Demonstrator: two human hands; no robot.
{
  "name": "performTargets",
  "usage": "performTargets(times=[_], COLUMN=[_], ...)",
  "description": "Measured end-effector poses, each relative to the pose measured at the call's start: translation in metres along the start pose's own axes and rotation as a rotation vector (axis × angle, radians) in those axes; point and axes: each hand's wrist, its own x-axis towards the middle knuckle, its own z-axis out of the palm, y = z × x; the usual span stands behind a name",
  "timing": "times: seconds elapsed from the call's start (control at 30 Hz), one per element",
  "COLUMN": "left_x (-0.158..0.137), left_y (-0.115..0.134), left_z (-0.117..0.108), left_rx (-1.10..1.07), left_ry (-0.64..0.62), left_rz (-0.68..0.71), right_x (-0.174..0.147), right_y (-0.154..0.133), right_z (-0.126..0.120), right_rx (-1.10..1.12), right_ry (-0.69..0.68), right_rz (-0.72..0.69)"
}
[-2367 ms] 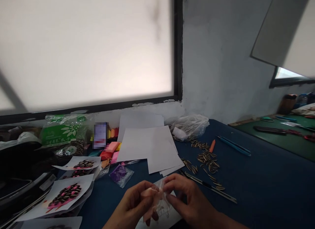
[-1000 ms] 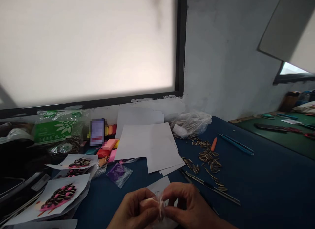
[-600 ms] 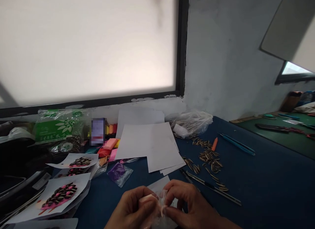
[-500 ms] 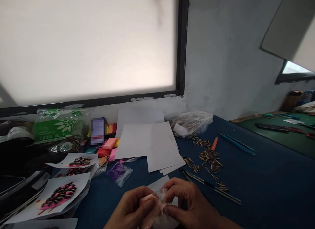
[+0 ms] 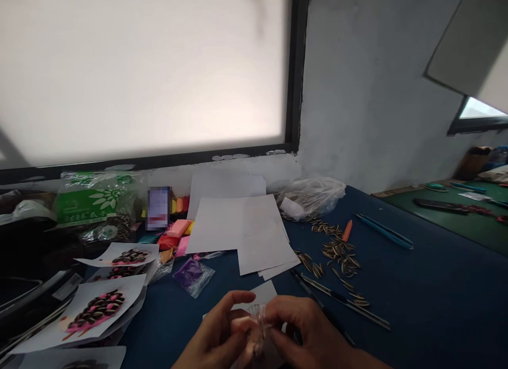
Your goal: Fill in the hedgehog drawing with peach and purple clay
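Low in the middle, both hands work on a small clear plastic packet with something pale peach inside, perhaps clay. My left hand holds its body, thumb below and forefinger raised. My right hand pinches the packet's other side. Beneath them lies a white paper sheet, mostly covered by the hands. Beyond my left hand is a clear packet with purple clay-like material. Close to my right hand lie a dark pen and a slim metal-ended tool.
Striped sunflower seeds lie scattered on the blue table, beside an orange stick and blue tweezers. White sheets lie at the back. Seed-decorated pictures are stacked left, near colourful packets and a green bag.
Both hands stay on the plastic packet. The left forefinger has lifted and straightened, and the right fingers have drawn closer together on the packet. The view has shifted slightly.
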Motion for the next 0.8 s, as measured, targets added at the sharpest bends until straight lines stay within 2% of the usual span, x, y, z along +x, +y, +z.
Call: performTargets(times=[0.17, 0.4, 0.47, 0.67, 0.8], left_x=[0.0, -0.005, -0.005, -0.003, -0.003], left_y=[-0.003, -0.003, -0.001, 0.004, 0.002], left_z=[-0.002, 0.001, 0.003, 0.002, -0.005], left_rx=[0.012, 0.068, 0.088, -0.004, 0.013], left_ry=[0.024, 0.246, 0.273, 0.053, 0.015], left_rz=[-0.009, -0.117, -0.124, -0.082, -0.093], right_x=[0.001, 0.001, 0.0, 0.0, 0.001], right_y=[0.0, 0.002, 0.004, 0.005, 0.002], right_z=[-0.001, 0.007, 0.009, 0.005, 0.001], right_rx=[-0.007, 0.011, 0.022, -0.024, -0.059], right_ry=[-0.035, 0.027, 0.039, 0.05, 0.024], right_rz=[-0.001, -0.118, -0.128, -0.039, 0.015])
